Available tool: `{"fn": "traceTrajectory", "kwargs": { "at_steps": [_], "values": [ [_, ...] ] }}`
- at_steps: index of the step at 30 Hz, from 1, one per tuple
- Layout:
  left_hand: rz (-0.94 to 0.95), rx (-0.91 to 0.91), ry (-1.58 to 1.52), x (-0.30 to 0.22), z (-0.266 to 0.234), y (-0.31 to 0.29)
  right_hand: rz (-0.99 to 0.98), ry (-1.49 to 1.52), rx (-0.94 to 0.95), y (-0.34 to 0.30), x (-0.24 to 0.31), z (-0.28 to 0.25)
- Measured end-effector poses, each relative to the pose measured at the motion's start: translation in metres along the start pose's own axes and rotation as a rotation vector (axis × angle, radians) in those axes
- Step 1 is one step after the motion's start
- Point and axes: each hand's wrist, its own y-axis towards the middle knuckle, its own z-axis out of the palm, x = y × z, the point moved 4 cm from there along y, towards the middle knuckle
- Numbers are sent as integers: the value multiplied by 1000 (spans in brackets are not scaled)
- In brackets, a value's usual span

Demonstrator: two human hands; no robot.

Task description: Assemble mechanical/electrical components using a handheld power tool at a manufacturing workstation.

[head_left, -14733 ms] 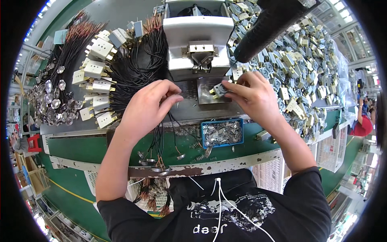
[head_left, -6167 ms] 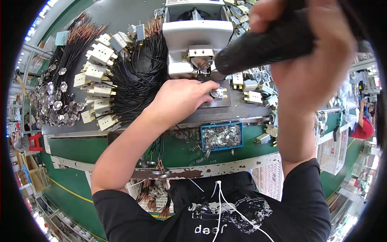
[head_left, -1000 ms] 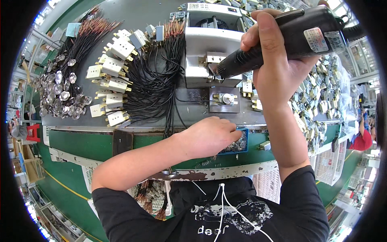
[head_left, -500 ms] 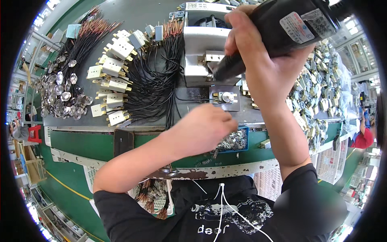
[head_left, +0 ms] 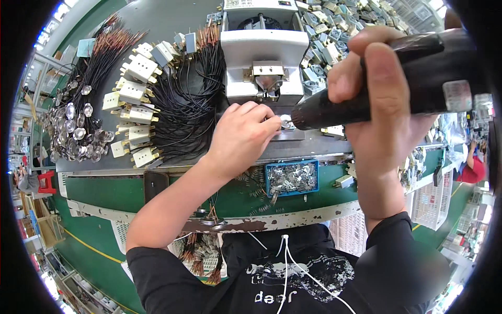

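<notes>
My right hand (head_left: pixel 384 99) is wrapped round a black electric screwdriver (head_left: pixel 429 73), held nearly level with its tapered nose pointing left. The nose meets a small round silver part (head_left: pixel 286 121) on a flat metal block (head_left: pixel 288 136); the exact contact point is hidden. My left hand (head_left: pixel 243 131) reaches in from the left with curled fingers, the fingertips close beside that silver part. What those fingers pinch is hidden. Right behind stands a white bench machine (head_left: pixel 264 44) with a pale rectangular piece (head_left: pixel 267 68) at its front.
Black wires (head_left: pixel 188 104) with pale socket blocks (head_left: pixel 138 68) fan across the left bench, beside clear round lamp-like pieces (head_left: pixel 78 125). A blue tray (head_left: pixel 292 178) of small metal parts sits at the front edge. Many grey and white blocks (head_left: pixel 327 36) are heaped at the right.
The screwdriver has swung down from the machine's front to the metal block, now nearly level. My left hand has moved up and left from above the blue tray to the block. The view has shifted slightly.
</notes>
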Motion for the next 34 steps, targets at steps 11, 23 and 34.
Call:
{"fn": "traceTrajectory", "kwargs": {
  "at_steps": [11,23,34],
  "values": [
    [16,-37,-57,6,5,-3,-68,-99,-112,-6,-47,-4],
    [-14,1,-76,6,2,0,31,-127,-71,4,-60,14],
    [-345,564,-72,8,-1,20,88,-86,147,13,-78,6]
  ]
}}
